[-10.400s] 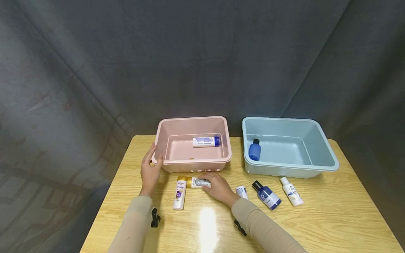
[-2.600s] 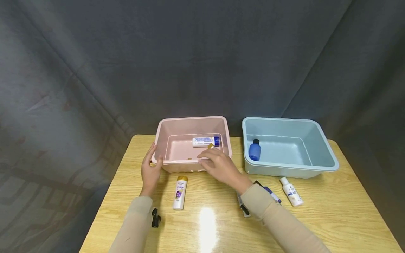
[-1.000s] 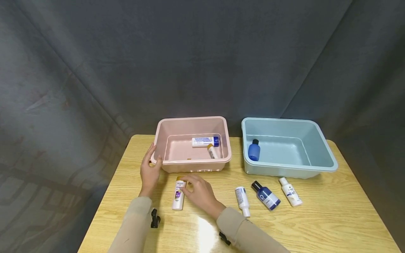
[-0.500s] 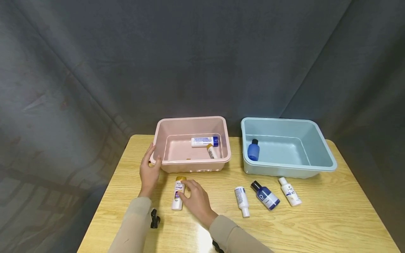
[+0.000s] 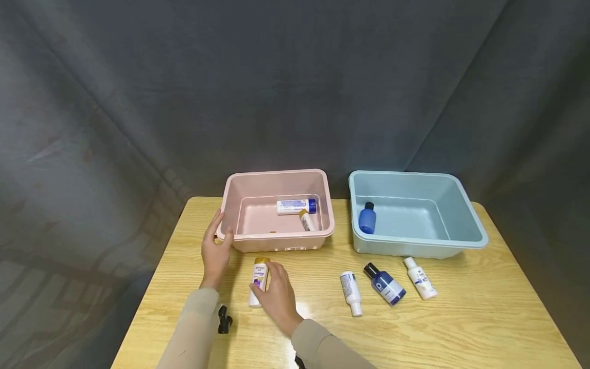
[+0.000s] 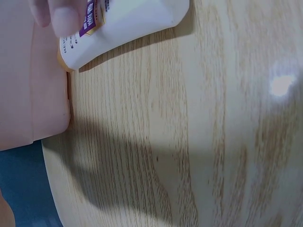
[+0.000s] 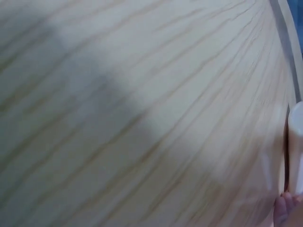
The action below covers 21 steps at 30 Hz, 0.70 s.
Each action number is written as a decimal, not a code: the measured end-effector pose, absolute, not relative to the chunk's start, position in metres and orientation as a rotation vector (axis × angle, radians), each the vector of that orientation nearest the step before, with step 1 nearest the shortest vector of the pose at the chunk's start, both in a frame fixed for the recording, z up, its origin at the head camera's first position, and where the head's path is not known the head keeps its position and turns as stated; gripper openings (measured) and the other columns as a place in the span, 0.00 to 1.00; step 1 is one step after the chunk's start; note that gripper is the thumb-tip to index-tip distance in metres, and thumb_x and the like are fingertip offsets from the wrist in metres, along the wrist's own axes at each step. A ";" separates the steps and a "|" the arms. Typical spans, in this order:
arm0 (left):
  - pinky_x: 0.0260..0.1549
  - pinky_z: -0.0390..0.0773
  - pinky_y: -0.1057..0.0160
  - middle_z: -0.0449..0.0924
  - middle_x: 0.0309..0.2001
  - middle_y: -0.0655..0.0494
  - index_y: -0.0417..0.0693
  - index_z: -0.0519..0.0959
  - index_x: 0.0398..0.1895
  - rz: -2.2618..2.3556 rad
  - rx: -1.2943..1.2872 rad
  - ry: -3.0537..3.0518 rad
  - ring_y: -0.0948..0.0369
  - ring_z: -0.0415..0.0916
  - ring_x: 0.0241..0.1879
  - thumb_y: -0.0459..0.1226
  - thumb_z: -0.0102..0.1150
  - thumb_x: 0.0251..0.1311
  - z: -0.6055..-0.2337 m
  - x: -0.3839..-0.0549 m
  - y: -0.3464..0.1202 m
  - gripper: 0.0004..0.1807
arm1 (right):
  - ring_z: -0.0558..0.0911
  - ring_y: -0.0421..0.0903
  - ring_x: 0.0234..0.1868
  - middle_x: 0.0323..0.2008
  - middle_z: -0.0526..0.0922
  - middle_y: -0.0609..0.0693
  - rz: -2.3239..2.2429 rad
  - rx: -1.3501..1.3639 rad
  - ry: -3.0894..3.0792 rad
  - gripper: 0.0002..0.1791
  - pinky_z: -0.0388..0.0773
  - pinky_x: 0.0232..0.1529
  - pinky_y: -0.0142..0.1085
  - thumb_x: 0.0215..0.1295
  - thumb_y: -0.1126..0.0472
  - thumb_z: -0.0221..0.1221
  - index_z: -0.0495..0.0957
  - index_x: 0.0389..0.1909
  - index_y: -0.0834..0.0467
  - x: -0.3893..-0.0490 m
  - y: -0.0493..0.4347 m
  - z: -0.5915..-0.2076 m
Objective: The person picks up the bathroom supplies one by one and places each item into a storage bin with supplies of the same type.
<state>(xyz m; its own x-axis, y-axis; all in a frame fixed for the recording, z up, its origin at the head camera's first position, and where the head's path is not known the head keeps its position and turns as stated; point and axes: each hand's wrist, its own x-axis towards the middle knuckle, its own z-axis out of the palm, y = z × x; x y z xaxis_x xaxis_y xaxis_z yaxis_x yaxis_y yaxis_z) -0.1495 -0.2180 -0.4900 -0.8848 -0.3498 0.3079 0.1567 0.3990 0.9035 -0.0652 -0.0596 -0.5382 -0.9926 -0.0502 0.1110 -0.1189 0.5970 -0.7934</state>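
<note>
Braces the front left corner of the pink tub (image 5: 272,244) with the left hand (image 5: 214,260), thumb and fingers straight and spread in a V. Curls the right hand (image 5: 278,298) around the gold-capped bottle (image 5: 260,275), thumb over its left side, forefinger beside the cap; cannot tell how tightly. Has that bottle lying label up between the tub and the front edge of the wooden surface (image 5: 461,328), cap toward the tub. Holds, inside the pink tub, a blue-capped tube (image 5: 290,207) near the right edge and a second gold-capped bottle (image 5: 307,222) toward the front right corner. Includes a blue bottle (image 5: 367,221) at the front left corner of the blue tub (image 5: 419,249), near the surface's back right corner.
</note>
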 end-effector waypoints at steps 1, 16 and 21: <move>0.69 0.59 0.55 0.67 0.70 0.59 0.47 0.74 0.67 -1.498 0.163 -2.205 0.58 0.59 0.71 0.30 0.57 0.65 -0.490 -0.149 -0.218 0.25 | 0.75 0.52 0.58 0.59 0.75 0.56 1.377 0.133 -2.736 0.41 0.77 0.55 0.47 0.54 0.52 0.73 0.70 0.66 0.63 -0.066 -0.062 -0.538; 0.65 0.61 0.51 0.66 0.71 0.52 0.42 0.74 0.66 -1.516 0.139 -2.179 0.53 0.59 0.72 0.27 0.56 0.64 -0.494 -0.152 -0.219 0.25 | 0.73 0.51 0.57 0.58 0.73 0.56 1.202 0.191 -2.778 0.45 0.73 0.59 0.45 0.50 0.53 0.74 0.67 0.67 0.64 -0.065 -0.073 -0.546; 0.69 0.56 0.46 0.65 0.71 0.45 0.36 0.72 0.65 -1.539 0.138 -2.164 0.47 0.57 0.72 0.25 0.55 0.64 -0.493 -0.153 -0.218 0.25 | 0.75 0.50 0.53 0.55 0.76 0.55 1.176 0.222 -2.755 0.38 0.74 0.55 0.43 0.51 0.58 0.71 0.71 0.63 0.64 -0.064 -0.073 -0.548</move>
